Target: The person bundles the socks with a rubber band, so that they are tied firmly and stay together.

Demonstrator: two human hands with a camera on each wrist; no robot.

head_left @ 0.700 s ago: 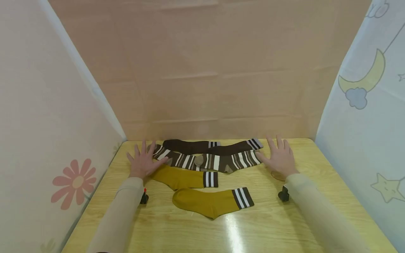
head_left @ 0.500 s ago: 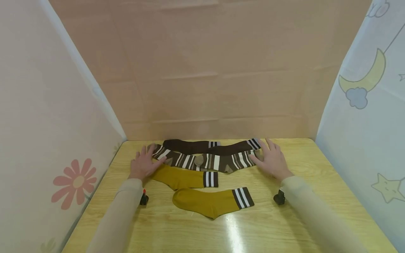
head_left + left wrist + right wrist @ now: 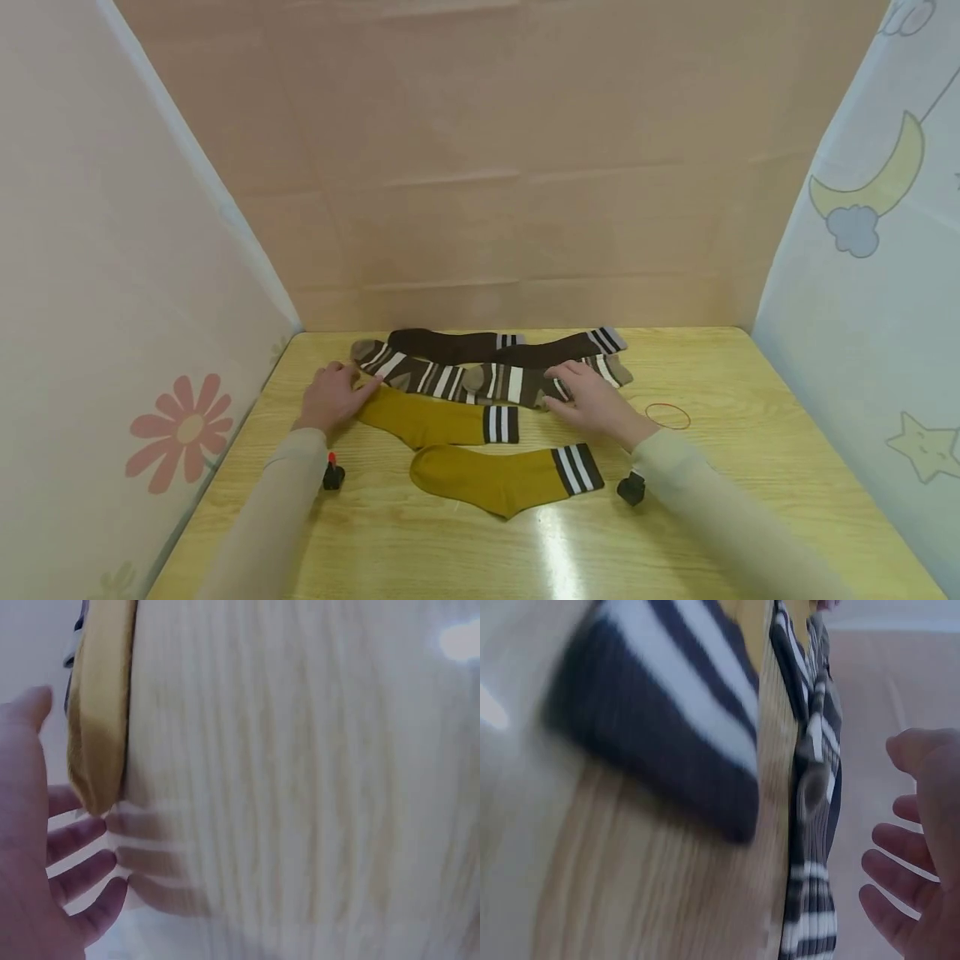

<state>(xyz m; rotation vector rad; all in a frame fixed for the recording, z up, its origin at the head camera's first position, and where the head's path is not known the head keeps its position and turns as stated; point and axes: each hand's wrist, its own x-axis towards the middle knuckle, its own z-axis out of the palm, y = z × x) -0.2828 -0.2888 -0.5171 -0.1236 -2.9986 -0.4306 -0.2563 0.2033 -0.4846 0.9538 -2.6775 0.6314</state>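
Observation:
In the head view my left hand (image 3: 330,396) is at the toe end of the rear mustard sock (image 3: 431,419). The left wrist view shows its fingers loosely bent beside that mustard toe; contact is hard to tell. My right hand (image 3: 596,404) is over the right striped sock (image 3: 516,385) and hides part of it. In the right wrist view the right hand's fingers hang relaxed, apart from the socks. The front mustard sock (image 3: 487,479) lies flat nearest me, its dark, white-banded cuff to the right. Another striped sock (image 3: 431,379) lies to the left.
Two dark brown socks (image 3: 442,344) lie along the back of the wooden table (image 3: 420,550), by the tan backdrop (image 3: 480,208). A thin red ring, like a rubber band (image 3: 663,405), lies right of my right hand. Printed cloth walls (image 3: 847,350) stand at both sides.
My right hand has moved left and toward me, from the striped sock's right end to over it, uncovering the red ring. The left hand has drawn back slightly, its fingers less spread.

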